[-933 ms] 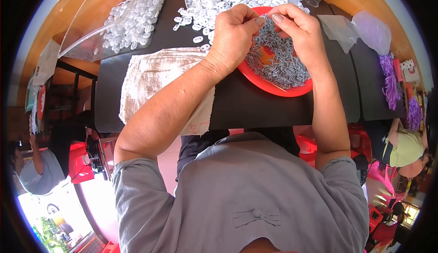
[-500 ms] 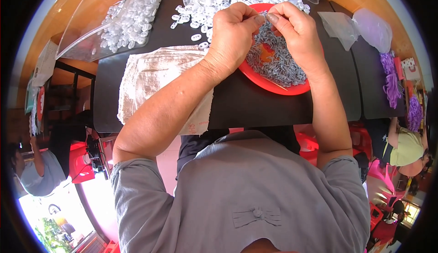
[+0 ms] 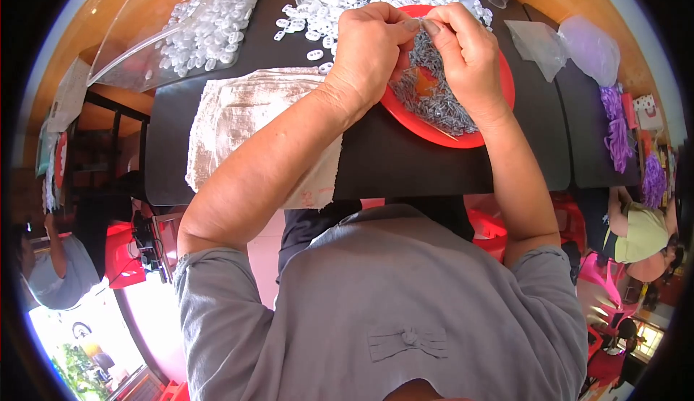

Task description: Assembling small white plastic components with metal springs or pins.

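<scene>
My left hand (image 3: 372,53) and my right hand (image 3: 468,61) meet over the far part of a round red plate (image 3: 434,135). Thumb and forefinger are pinched on each side, the tips almost touching. Whatever lies between them is too small or hidden to name. Under the hands, the plate holds a heap of small grey screw-like pieces (image 3: 452,108), with an orange patch of its bottom showing through. A thin stick (image 3: 442,132) rests at the plate's near edge. Beyond my hands spreads a pile of small white oval plastic pieces (image 3: 329,11) with holes.
A folded cream cloth (image 3: 238,105) lies under my left forearm on the dark table (image 3: 405,173). A clear bag (image 3: 130,58) of white pieces stands far left. Clear plastic bags (image 3: 538,47) and purple strips (image 3: 616,130) are at the right. Other people sit at both sides.
Both hands stay pinched together above the plate, with only slight finger movement. The whole view has shifted a little.
</scene>
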Demonstrator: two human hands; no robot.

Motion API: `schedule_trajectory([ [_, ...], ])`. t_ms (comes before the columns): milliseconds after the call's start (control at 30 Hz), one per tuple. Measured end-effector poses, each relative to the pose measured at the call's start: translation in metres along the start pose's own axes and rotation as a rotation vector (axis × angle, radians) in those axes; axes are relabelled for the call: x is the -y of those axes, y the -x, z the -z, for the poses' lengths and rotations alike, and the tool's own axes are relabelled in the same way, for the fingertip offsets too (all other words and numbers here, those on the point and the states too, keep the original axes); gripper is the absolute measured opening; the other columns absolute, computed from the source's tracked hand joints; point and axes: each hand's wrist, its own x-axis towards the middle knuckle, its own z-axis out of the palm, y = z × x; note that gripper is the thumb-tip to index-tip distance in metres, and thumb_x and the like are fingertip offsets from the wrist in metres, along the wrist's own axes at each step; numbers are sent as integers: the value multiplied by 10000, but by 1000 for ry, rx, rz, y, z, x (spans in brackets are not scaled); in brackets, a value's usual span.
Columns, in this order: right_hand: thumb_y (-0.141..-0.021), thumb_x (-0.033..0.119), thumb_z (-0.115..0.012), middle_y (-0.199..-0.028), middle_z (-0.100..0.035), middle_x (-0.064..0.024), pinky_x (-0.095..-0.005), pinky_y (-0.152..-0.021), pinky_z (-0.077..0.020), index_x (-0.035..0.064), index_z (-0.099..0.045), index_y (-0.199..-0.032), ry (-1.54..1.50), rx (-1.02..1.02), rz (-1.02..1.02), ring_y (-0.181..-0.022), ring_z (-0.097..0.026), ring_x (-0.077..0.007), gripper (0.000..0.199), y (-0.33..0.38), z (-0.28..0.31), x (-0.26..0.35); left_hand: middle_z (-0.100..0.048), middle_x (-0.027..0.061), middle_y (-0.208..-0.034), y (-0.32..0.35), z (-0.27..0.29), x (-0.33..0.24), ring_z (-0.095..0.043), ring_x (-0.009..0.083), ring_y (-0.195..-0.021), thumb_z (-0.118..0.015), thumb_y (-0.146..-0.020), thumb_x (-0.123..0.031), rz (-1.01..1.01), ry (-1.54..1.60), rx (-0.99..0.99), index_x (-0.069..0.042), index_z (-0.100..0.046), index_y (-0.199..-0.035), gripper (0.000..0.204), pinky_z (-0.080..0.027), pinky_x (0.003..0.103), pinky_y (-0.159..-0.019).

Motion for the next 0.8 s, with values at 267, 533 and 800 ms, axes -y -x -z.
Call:
schedule_trajectory([
  [267, -937, 119, -592, -830, -640, -25, -240, -688, -497, -1, -661, -974, -403, -22, -480, -765, -607, -96, 143, -6, 12, -1, -549, 47, -632, -2, -1, 6, -476, 106, -440, -611, -877, -89, -40, 55, -12, 28, -593, -822, 130, -364, 249, -374],
  [533, -919, 62, -569, -896, -655, -38, -231, -685, -479, 7, -636, -1090, -522, 49, -527, -802, -610, -98, 191, -9, 19, 3, -550, 39, -649, 0, -2, 5, -485, 99, -464, -612, -885, -100, -33, 49, -38, 25, -593, -851, 132, -372, 245, -393],
  [800, -922, 65, -564, -910, -651, -38, -230, -689, -473, 8, -629, -1112, -545, 84, -497, -816, -611, -103, 208, -8, 17, 2, -550, 35, -648, 0, -3, 6, -485, 93, -466, -614, -886, -107, -39, 46, -16, 18, -591, -848, 132, -377, 243, -398],
])
